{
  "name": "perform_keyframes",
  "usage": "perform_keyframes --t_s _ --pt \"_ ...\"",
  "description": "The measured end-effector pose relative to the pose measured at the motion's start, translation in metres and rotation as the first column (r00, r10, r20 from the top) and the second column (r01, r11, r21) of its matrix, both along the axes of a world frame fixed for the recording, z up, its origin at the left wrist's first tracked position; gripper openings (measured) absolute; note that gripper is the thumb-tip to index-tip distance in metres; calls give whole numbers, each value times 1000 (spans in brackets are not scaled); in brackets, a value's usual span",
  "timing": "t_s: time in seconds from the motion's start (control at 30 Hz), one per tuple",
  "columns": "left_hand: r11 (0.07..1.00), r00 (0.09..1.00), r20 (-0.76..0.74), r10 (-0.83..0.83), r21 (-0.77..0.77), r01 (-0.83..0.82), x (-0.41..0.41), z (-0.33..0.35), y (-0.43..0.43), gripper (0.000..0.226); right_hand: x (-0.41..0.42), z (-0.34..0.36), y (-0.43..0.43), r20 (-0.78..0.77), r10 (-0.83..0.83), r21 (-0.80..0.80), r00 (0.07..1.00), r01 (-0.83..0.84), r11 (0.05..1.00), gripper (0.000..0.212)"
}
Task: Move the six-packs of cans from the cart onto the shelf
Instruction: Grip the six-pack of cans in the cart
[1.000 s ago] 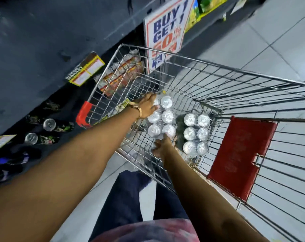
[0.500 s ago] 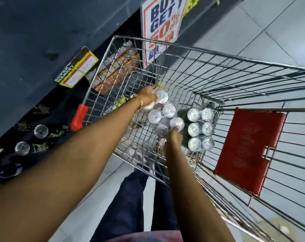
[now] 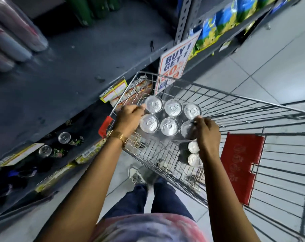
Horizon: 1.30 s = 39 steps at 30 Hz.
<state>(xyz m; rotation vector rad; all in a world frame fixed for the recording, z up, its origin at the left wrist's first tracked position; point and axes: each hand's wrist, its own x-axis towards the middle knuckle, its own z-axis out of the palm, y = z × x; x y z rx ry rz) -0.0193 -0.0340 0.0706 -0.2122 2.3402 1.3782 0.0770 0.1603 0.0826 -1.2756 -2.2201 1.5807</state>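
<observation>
A shop aisle with a pale tiled floor point(image 3: 279, 63) runs along dark grey metal shelving point(image 3: 64, 79), seen from above. At far left on the upper shelf board lie blurred wrapped cylinders, probably bottles or cans point(image 3: 11, 37); below them, on the lowest tier, two loose cans point(image 3: 64, 137) show their silver tops among dark packs.

Moving right, the left hand point(image 3: 129, 118), a gold watch point(image 3: 118, 136) on its wrist, curls its fingers around the near-left end of a shrink-wrapped six-pack point(image 3: 171, 117), thumb over the top edge. The pack is lifted clear of the wire shopping cart point(image 3: 244, 109), hanging above the cart's left rim, near the shelf edge. The right hand point(image 3: 208, 133) clasps the opposite end, fingertips point(image 3: 198, 119) pinching at the film beside the far-right can.

Under the right wrist, a second six-pack point(image 3: 193, 152) sits in the basket, only partly visible. Beyond stand a "BUY 1 GET 1" sign point(image 3: 176, 63), clipped at the shelf upright, and the cart's red child-seat flap point(image 3: 239, 165).

The risks, as I judge them: the grip is on thin film rather than under the cans, so the wrap may stretch or tear and let cans drop onto the cart wire or floor. Swinging left, the pack could clip the cart rim or the yellow price label point(image 3: 114, 92). Set down too near the shelf edge, it might tip off.
</observation>
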Motion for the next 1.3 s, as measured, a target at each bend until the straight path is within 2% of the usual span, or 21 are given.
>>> perform_keyframes --t_s 0.07,0.2,0.3,0.37,0.53,0.7,0.8,1.0,1.17,1.3 --pt "998 993 -99 62 38 -59 -1 30 -16 59 -13 29 -7 -66 76 46 995 -73 996 27" --pt "972 954 -206 218 132 -194 -5 83 -54 61 -43 83 -30 -148 243 148 958 -222 964 39" --pt "957 915 -285 286 136 -256 -8 113 -83 65 -76 115 -52 -187 359 224 914 -316 922 41" --pt "925 861 -339 379 164 -342 -5 133 -111 64 -103 134 -78 -205 482 256 852 -428 867 44" --pt "855 786 -336 518 214 -472 -4 144 -161 65 -172 152 -136 -150 679 322 719 -614 721 33" --pt "773 717 -296 632 175 -610 -8 133 -206 47 -213 144 -198 -100 804 309 586 -750 585 34" --pt "718 672 -265 692 150 -680 -8 125 -224 31 -231 138 -231 -60 847 334 529 -789 516 36" --pt "658 613 -263 745 139 -740 -17 113 -246 30 -264 136 -279 46 895 437 443 -815 381 34" --pt "663 588 -361 724 127 -738 -18 105 -243 40 -264 124 -286 -9 879 475 476 -772 423 36" --pt "582 485 -360 797 245 -775 -4 94 -230 44 -253 117 -280 -65 852 377 520 -777 504 39"
